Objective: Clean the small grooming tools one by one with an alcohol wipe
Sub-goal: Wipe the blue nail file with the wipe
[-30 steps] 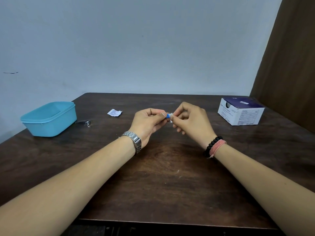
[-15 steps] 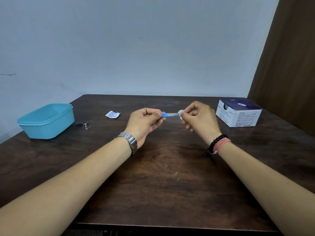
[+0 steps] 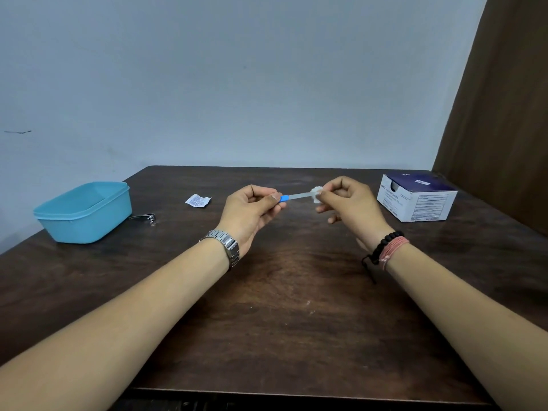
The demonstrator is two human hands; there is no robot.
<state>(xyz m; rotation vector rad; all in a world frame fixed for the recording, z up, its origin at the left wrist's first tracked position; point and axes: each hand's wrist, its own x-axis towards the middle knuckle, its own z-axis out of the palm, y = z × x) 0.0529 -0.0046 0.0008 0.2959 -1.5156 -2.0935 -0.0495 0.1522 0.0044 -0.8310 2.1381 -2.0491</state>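
Small grooming tool (image 3: 292, 197): slim metal blade with a blue handle end, held level in the air above the middle of the dark wooden worktop (image 3: 281, 292), between the two hands. Left hand (image 3: 252, 210): fingers curled, the grip pinching the blue handle end between thumb and forefinger; metal watch (image 3: 226, 247) on the wrist. Right hand (image 3: 347, 204): fingers curled, the grip pinching a bunched white alcohol wipe (image 3: 316, 193) around the far tip of the blade; black bead bracelet (image 3: 385, 243) and pink cord band on the wrist. Turquoise plastic tub (image 3: 84, 212): far left of the worktop, lidless, contents not visible. Metal nail clipper (image 3: 145, 217): lying just beside the tub's right wall. Torn white wrapper (image 3: 197, 200): flat on the worktop, between clipper and left hand. Box of wipes (image 3: 416, 197): white with dark blue top, far right, well apart from the hands.
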